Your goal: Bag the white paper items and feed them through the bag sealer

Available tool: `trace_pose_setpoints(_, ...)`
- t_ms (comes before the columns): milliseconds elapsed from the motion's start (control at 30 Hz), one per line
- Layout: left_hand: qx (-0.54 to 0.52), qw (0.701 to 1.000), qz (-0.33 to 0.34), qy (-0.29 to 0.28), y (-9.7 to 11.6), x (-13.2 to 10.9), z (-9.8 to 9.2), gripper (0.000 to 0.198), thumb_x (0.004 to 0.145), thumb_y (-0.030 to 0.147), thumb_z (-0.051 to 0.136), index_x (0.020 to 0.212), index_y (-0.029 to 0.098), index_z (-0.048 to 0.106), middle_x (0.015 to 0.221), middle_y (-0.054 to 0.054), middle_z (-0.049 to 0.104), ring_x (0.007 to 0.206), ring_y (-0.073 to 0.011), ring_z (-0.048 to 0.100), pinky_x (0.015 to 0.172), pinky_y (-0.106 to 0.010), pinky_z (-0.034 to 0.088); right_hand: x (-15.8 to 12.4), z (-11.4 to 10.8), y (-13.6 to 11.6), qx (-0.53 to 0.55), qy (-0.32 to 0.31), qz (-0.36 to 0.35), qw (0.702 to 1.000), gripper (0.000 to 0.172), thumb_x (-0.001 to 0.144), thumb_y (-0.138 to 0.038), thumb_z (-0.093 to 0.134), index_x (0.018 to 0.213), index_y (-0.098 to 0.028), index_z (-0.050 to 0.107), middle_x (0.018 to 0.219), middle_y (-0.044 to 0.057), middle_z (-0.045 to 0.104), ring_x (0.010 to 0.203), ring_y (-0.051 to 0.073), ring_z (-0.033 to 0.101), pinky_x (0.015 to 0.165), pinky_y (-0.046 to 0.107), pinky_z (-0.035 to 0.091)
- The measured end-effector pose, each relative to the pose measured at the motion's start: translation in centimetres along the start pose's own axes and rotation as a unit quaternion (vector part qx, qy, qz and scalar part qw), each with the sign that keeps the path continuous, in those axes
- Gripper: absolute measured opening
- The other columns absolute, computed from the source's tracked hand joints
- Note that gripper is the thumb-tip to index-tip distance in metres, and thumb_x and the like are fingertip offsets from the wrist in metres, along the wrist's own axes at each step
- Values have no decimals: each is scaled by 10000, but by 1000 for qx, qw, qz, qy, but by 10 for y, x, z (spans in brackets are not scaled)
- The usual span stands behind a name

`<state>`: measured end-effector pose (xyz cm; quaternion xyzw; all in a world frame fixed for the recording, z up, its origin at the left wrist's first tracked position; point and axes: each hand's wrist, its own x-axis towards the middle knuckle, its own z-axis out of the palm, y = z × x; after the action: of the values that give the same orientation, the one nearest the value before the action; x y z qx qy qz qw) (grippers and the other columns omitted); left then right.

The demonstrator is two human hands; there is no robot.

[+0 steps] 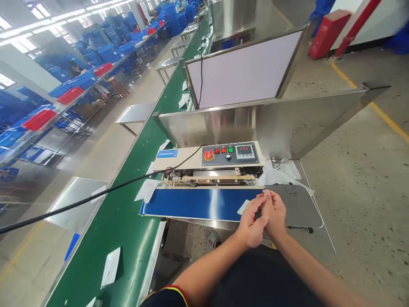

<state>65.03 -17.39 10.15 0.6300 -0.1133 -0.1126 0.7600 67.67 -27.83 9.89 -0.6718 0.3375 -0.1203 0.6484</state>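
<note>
My left hand (252,221) and my right hand (275,213) meet at the right end of the sealing machine's blue belt (198,204). Their fingers are curled and pressed together around a small clear packet (243,207), whose pale corner sticks out to the left over the belt. The band sealer (209,160) sits just behind, with a red knob, coloured buttons and a digital readout on its grey panel. A grey feed plate (300,204) lies right of my hands.
A long green conveyor (121,221) runs from near left to far back, carrying scattered clear packets (110,266). A black cable (96,195) crosses it to the sealer. Steel guard panels (281,123) stand behind. Blue and red crates (68,85) fill shelves at left. Concrete floor lies right.
</note>
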Motion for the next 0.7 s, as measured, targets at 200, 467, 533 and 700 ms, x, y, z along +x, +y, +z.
trace_pose_setpoints(200, 66, 993, 54, -86, 20, 13, -1, 897, 762, 111, 603, 1651, 197, 527, 1604, -148, 629, 1523, -352, 562, 1318, -564, 423, 15, -14, -29, 88, -19, 17, 996, 577, 800, -765, 784, 943, -210, 710, 923, 55, 740, 704, 179, 597, 624, 308, 492)
trace_pose_setpoints(467, 242, 969, 52, -14, 11, 16, -13, 270, 1020, 291, 644, 1212, 236, 825, 1293, -132, 814, 1220, -291, 752, 1116, -469, 596, 40, -30, -20, 146, -85, 66, 983, 483, 901, -729, 706, 920, -246, 699, 890, 79, 743, 742, 229, 700, 597, 326, 594)
trace_pose_setpoints(533, 199, 979, 13, 33, 4, 17, -14, 280, 1055, 387, 640, 1164, 223, 839, 1209, -130, 830, 1132, -282, 765, 1061, -445, 604, 37, -38, -20, 164, -131, 50, 976, 492, 919, -730, 705, 975, -241, 729, 960, 101, 776, 865, 267, 751, 716, 375, 655)
trace_pose_setpoints(700, 116, 987, -81, 80, -3, 20, -14, 459, 1038, 567, 642, 1170, 179, 849, 1171, -149, 840, 1065, -303, 770, 1002, -437, 608, 17, -61, -17, 50, -196, 31, 979, 695, 727, -777, 914, 1103, -204, 802, 1029, 119, 819, 951, 312, 767, 838, 415, 654)
